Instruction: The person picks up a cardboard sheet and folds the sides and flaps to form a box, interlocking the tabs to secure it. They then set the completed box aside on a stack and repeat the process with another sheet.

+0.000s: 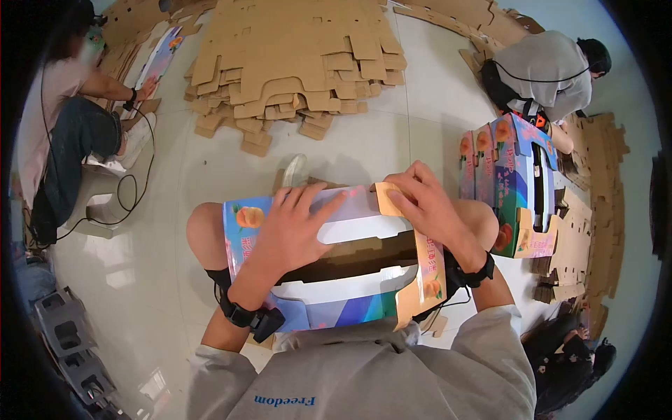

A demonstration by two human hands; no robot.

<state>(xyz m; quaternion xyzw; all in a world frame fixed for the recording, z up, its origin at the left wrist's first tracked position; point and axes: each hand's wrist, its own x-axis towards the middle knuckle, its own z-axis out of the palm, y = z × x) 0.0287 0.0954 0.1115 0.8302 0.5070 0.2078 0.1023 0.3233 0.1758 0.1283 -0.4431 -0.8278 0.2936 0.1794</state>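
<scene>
A printed cardboard box point(350, 311) with peach pictures and an open middle lies across my lap. My left hand point(294, 227) rests on its far left part, fingers spread over the purple far edge. At the far right corner, my right hand point(418, 199) has its fingers closed on an orange cardboard flap point(386, 199). Another orange strip runs down the box's right side. The dark inside of the box shows between two white inner edges.
Flat brown cardboard point(301, 42) is piled on the floor ahead. Finished-looking printed boxes point(511, 175) stand at the right. One person point(63, 133) sits at the left, another point(542, 70) crouches at the back right, and a third point(570, 360) is at the lower right. Grey stools point(66, 325) stand at the left.
</scene>
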